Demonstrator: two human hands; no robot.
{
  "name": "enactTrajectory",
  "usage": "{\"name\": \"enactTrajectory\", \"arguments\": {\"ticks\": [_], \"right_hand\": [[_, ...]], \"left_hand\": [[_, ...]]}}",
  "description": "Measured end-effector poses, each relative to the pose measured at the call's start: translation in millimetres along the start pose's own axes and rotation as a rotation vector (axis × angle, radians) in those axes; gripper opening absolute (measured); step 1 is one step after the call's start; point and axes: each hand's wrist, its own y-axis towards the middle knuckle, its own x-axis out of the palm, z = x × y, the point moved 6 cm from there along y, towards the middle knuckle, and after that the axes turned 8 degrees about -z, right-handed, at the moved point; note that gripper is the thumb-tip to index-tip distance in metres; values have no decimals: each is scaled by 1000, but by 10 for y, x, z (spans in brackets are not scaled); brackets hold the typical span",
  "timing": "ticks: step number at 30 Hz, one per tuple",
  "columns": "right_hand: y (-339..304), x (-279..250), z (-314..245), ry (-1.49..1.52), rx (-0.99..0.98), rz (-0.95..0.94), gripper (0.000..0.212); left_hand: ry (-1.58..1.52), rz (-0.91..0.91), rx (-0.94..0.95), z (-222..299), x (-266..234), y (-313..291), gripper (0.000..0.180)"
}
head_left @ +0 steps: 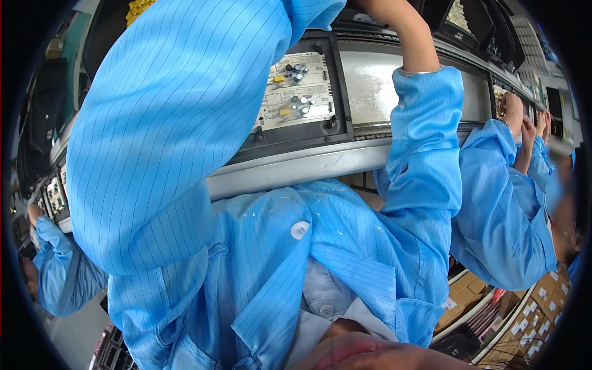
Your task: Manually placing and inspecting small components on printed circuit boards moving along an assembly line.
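My left arm in a blue striped sleeve (pixel 166 123) stretches up across the left of the head view, and its hand lies beyond the top edge. The blue right sleeve (pixel 425 123) ends in a cuff, and my bare right forearm (pixel 414 37) runs up to the top edge, where the hand is cut off. Between the arms sits a pale circuit board (pixel 296 102) in a black frame (pixel 341 86). Upright capacitors and small yellow parts stand on it. The left sleeve hides the board's left side. What either hand holds or touches is out of sight.
A metal rail (pixel 296 165) runs along the line in front of me. Beside the board's frame lies a shiny metal plate (pixel 370 80). Co-workers in blue sleeves (pixel 502 209) sit at the right and another (pixel 65 265) at the left. Black bins (pixel 462 21) stand behind; cardboard boxes (pixel 539 314) are lower right.
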Motion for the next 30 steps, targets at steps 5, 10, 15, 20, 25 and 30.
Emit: {"name": "enactTrajectory", "arguments": {"ticks": [5, 10, 15, 20, 25, 30], "right_hand": [[180, 212, 115, 194, -44, -139, 26], [256, 413, 473, 263, -181, -25, 24], [7, 103, 432, -142, 161, 104, 19], [-131, -216, 93, 114, -172, 479, 20], [-571, -58, -682, 689, -482, -41, 15], [-607, 232, -933, 522, -550, -310, 14]], "left_hand": [[-153, 79, 35, -26, -52, -95, 19], [-738, 354, 186, -185, -377, -381, 18], [-1368, 65, 55, -97, -396, -1321, 15], [-1699, 57, 38, -266, 198, -2284, 16], [-1755, 105, -203, -237, 442, -2715, 17], [-1988, 189, -266, -165, 592, -2780, 13]]}}
